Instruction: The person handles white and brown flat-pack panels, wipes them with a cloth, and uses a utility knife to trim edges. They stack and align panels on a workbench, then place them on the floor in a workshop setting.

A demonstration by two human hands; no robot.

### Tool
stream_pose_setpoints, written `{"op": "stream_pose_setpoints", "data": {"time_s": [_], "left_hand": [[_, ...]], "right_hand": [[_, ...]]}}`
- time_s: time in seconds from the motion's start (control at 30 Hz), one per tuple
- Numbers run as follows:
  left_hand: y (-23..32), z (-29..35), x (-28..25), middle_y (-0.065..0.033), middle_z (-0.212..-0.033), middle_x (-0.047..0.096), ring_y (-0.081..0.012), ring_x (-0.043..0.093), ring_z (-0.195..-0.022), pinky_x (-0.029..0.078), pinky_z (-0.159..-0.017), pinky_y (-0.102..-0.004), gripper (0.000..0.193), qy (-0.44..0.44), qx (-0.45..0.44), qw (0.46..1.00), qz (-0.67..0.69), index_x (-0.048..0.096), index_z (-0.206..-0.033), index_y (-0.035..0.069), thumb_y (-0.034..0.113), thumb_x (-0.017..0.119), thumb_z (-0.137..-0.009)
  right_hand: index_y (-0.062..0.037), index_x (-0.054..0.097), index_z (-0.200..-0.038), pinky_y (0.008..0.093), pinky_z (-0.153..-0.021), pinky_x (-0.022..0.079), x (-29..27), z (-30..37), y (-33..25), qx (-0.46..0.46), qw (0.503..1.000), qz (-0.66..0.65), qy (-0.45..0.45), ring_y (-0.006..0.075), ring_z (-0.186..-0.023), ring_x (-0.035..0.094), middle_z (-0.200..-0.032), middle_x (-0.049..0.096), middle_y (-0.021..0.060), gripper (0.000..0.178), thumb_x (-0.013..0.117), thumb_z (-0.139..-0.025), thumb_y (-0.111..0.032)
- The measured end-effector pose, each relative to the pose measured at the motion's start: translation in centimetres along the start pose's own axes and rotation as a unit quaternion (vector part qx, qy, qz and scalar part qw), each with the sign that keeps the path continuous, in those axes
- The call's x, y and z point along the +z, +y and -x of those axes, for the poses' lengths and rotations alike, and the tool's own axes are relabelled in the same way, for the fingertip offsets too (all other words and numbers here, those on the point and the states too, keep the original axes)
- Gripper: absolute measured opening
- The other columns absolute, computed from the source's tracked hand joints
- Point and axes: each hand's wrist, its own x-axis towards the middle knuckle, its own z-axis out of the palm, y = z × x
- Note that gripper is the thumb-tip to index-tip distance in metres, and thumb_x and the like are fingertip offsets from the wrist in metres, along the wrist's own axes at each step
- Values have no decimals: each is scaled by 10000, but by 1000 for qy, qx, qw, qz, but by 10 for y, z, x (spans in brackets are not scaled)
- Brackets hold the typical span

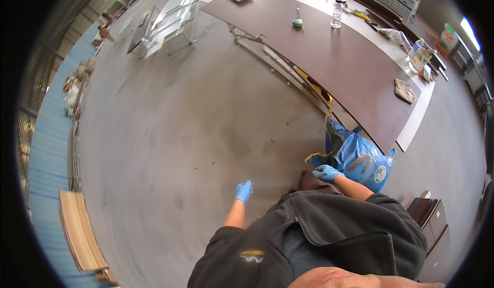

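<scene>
Both my hands wear light blue gloves. My left hand (pixel 244 192) hangs over the grey floor with its fingers curled, and nothing shows in it. At the front of my body, my right hand (pixel 327 173) is closed over a dark brown, soft-looking piece (pixel 315 182); the fingertips are hidden, so what they grip is not clear. Right beside that hand stands a large blue woven bag (pixel 360 157) with yellow handles, its mouth partly open. The near corner of a long brown panel (pixel 334 56) overhangs the bag.
On the brown panel are a clear bottle (pixel 337 14), a green tape measure (pixel 297 23) and a folded cloth (pixel 404 91). A jug (pixel 421 59) stands by its right edge. Stacked brown boards (pixel 432 218) lie at lower right, wood-coloured boards (pixel 82 231) at left, a rack (pixel 177 23) farther off.
</scene>
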Motion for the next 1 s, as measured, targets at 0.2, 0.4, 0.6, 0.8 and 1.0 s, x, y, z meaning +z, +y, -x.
{"op": "stream_pose_setpoints", "data": {"time_s": [0.2,0.4,0.6,0.8,1.0], "left_hand": [[95,-55,17,-63,-1022,767,-211,728,-854,563,-757,-385,392,-94,64,993,26,739,-1127,89,444,663,-980],[164,-87,-55,-21,-831,691,-138,632,-708,532,-647,-326,264,-106,59,991,-62,726,-955,66,330,720,-960],[221,-157,-131,-33,-811,688,-176,655,-693,534,-643,-350,299,-8,-29,999,36,711,-949,75,370,667,-976],[282,-232,-147,-119,-1053,750,-278,741,-911,586,-768,-399,407,-79,-74,975,194,708,-1099,52,439,638,-995],[364,-338,-171,-102,-992,746,-253,721,-822,577,-729,-404,365,-50,-25,992,111,709,-1065,86,437,664,-973]], "right_hand": [[-21,734,-1258,430,-1045,502,-57,-72,-30,93,994,47,8,345,-1246,668,-1304,714,216,569,625,-922,-468],[-4,745,-1243,443,-1009,528,-122,-168,-53,222,974,-3,53,345,-1227,689,-1317,709,233,561,657,-912,-448],[1,665,-1361,475,-1101,473,-186,-296,-181,175,983,64,-6,411,-1339,598,-1441,631,242,633,584,-945,-470],[-33,630,-1415,475,-1153,430,-211,-389,-348,42,997,49,-29,376,-1410,539,-1485,593,230,626,538,-970,-464],[-67,726,-1303,441,-1106,472,-214,-472,-418,38,990,108,-76,348,-1314,628,-1379,682,202,571,586,-953,-495]]}}
